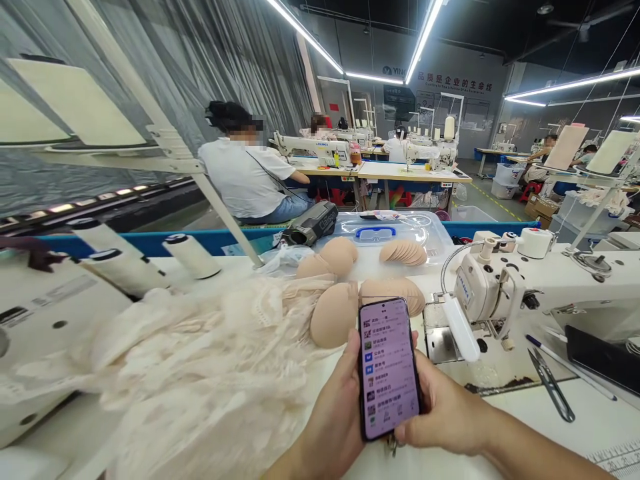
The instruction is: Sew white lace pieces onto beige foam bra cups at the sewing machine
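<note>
A smartphone (390,370) with a lit list on its screen is held upright above the table, between both hands. My left hand (333,407) is closed around its left side and back. On the other side, my right hand (445,407) grips the right edge, its thumb by the lower part of the screen. Just behind the phone lie beige bra cups: a single cup (334,317) and a nested stack (395,291). Left of my hands spreads a heap of cream lace fabric (215,360).
To the right stands a white sewing machine (485,287), with thread snips (550,383) and a pen (575,367) near it. Behind the cups is a clear plastic box lid (410,227). Thread cones (193,255) stand at left. A co-worker (245,167) sits ahead.
</note>
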